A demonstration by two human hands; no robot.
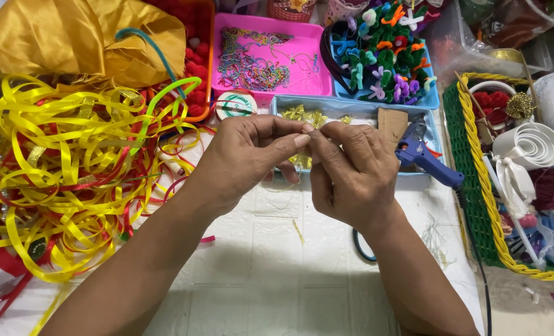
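Note:
My left hand (246, 158) and my right hand (355, 171) meet fingertip to fingertip above the white table (271, 274). Together they pinch something very small between thumbs and forefingers; it is hidden by the fingers and I cannot tell what it is. Just behind the hands stands a light blue tray (352, 109) with small gold pieces (305, 115) in it. A blue glue gun (423, 155) lies to the right of my right hand, its nozzle over the tray's edge.
A heap of yellow and red ribbon (65, 174) fills the left side. Gold cloth (78, 37) lies at the back left. A pink tray (267, 59) with bead chains, a blue tray of pipe-cleaner shapes (386, 56) and a green-and-yellow basket (476, 180) ring the work spot.

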